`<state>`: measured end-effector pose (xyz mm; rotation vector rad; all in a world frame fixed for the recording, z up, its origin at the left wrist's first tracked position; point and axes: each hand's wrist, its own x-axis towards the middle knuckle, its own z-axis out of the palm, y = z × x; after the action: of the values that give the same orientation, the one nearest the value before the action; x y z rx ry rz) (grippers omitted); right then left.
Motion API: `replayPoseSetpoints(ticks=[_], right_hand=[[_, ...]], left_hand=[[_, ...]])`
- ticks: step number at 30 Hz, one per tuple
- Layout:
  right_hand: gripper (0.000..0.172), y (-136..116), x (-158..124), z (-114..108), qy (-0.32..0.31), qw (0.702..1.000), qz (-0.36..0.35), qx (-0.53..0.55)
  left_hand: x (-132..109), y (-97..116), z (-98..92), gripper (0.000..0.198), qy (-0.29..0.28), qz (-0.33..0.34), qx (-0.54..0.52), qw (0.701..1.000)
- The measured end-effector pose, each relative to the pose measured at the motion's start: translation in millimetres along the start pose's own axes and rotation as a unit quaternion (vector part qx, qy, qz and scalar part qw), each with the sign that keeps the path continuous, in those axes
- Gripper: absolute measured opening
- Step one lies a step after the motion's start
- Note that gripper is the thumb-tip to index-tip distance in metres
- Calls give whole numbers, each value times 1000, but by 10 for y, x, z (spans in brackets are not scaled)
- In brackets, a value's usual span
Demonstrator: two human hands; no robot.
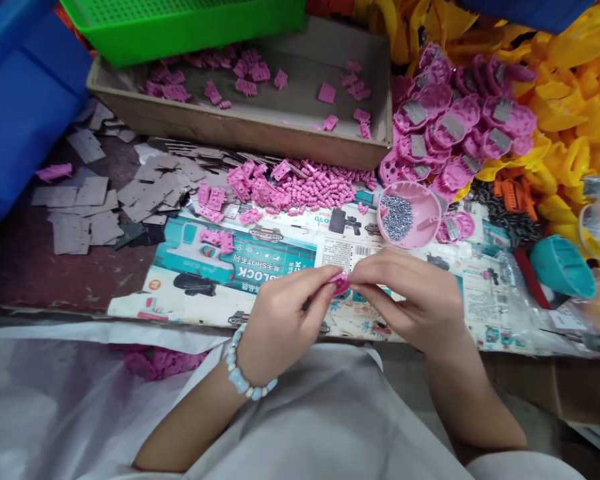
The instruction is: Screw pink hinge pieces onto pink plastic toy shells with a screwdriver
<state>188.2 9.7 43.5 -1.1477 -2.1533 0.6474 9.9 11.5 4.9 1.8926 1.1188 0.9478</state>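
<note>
Between the thumb and forefinger of my left hand [285, 317] is a small pink plastic part [339, 284], mostly covered by the fingers. My right hand [413, 297] pinches at the right edge of the same part; whether its fingertips also hold a smaller piece is hidden. Both hands are above a printed cardboard sheet [275, 257]. A similar pink ridged part [217, 240] lies on that sheet to the left. Beyond the hands are a heap of small pink cylinders [317, 190] and a pink cup [417, 207] full of small metal screws [397, 217].
A cardboard box [240, 127] with loose pink parts stands behind, a green basket [180, 27] over its far edge. Thin grey plates [93, 193] lie left beside a blue bin [25, 100]. Pink shells [453, 123], yellow parts [570, 100] and a teal cup [563, 267] are right.
</note>
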Motion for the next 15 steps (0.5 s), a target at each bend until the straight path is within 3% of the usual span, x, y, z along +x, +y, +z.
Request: replayPoseSetpoints(ticks=[15], right_hand=[[11, 43, 163, -31, -131, 987, 9, 90]], left_hand=[[-56, -47, -63, 19, -8, 6, -14, 1000]])
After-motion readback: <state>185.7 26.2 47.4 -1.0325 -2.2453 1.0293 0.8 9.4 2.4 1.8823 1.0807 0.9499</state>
